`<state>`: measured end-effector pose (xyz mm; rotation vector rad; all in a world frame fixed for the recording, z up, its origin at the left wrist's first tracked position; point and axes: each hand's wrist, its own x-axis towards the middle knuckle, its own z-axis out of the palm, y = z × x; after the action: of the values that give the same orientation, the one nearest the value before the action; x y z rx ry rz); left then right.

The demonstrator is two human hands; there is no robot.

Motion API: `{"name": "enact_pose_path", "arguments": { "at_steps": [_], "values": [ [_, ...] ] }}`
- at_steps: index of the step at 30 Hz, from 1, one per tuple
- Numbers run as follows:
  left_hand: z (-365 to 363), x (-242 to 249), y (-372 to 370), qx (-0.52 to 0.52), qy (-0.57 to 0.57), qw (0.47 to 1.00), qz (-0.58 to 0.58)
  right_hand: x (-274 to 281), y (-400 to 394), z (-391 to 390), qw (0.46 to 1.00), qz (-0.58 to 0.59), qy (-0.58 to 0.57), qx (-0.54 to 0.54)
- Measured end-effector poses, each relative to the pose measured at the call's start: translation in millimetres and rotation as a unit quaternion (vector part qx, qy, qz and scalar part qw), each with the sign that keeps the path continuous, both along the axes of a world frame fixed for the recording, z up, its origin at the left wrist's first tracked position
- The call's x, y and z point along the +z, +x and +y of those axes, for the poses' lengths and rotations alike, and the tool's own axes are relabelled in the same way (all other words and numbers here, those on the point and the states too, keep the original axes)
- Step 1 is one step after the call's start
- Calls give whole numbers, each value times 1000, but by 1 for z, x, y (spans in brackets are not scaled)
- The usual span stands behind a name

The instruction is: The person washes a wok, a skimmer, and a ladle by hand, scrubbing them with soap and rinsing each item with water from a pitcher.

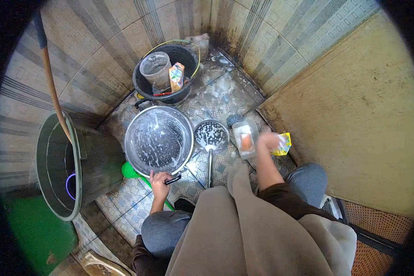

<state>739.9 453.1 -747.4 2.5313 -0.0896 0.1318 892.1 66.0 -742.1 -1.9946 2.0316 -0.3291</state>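
A large wok (158, 138) streaked with white suds lies on the tiled floor, its inside facing up. My left hand (159, 186) is closed on its near rim, beside the black handle. To the right sits a sudsy skimmer ladle (211, 135) with a long metal handle pointing toward me. My right hand (266, 140) is smeared by motion beside a clear plastic tub (239, 129) that has an orange lump and white foam in it. Just past that hand is a yellow packet (285, 144); whether the fingers touch it cannot be made out.
A black bucket (187, 57) holding a grey pail (155, 69) and a printed pouch stands at the back. At left is a tall grey-green bin (78, 184). A dark scrubber (234, 120) and a green dipper (129, 170) lie near the pans. A board (345, 110) leans at right.
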Motion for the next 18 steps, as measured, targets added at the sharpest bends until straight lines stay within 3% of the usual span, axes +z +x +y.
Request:
{"name": "enact_pose_path", "arguments": {
  "at_steps": [1,3,4,6,7,10,12,16,18],
  "values": [
    [-2,-1,1,-2,-2,1000,1,42,-22,-4,995,36,32,-89],
    [-5,-2,0,-13,3,1000,21,-43,-64,-71,985,-27,60,-158],
    [-7,-1,1,-23,14,999,44,-48,-69,-81,985,-24,60,-162],
    [-11,1,2,-24,13,998,48,-47,-71,-91,988,-46,137,61],
    [-13,2,3,-19,12,998,51,-51,-66,-87,992,-80,73,60],
    [-15,2,6,-13,-23,995,94,-26,-45,-63,985,-98,32,137],
    [-14,-1,5,-28,-19,994,108,18,-29,-32,955,-128,-111,245],
    [-13,4,4,-46,-14,992,120,84,-8,0,928,-10,-17,371],
    [-9,-1,2,-39,-12,992,122,79,-9,-1,914,41,29,402]
  ]
}}
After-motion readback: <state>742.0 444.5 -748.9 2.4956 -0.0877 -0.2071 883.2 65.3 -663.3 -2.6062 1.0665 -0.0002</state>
